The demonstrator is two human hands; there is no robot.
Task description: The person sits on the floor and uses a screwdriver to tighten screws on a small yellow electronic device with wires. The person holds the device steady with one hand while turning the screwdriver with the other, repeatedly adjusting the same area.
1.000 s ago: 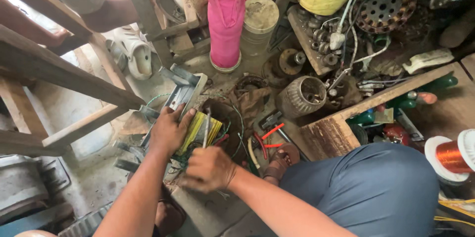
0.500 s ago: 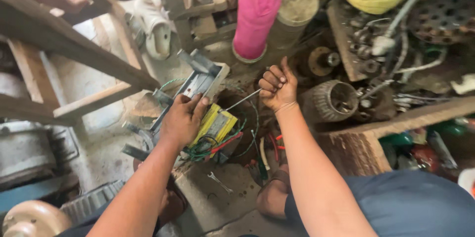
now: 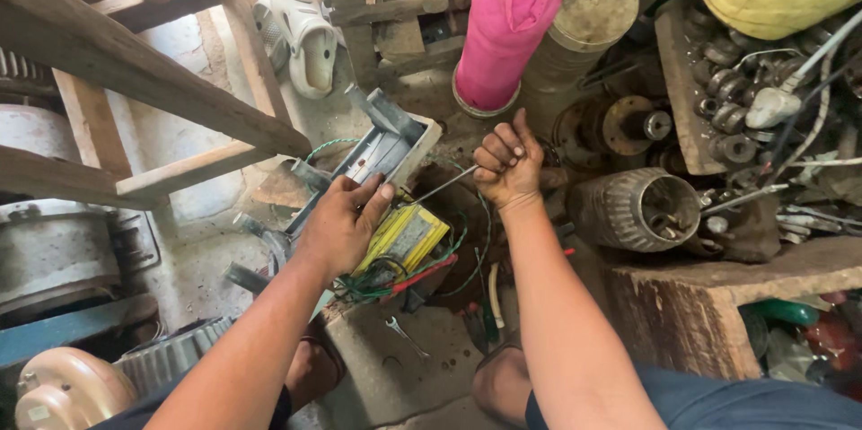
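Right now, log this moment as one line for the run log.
left hand: pressing on grey metal unit | right hand: gripping thin metal rod, tip at unit | yellow block and wires beside left hand | pink cloth-wrapped cylinder behind

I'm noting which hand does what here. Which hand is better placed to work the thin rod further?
Probably the right hand: it is closed on the rod, whose tip points at the yellow block. The left hand lies flat on the grey casing, steadying it.

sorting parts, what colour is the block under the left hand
Yellow: the yellow rectangular block, clearest in the head view.
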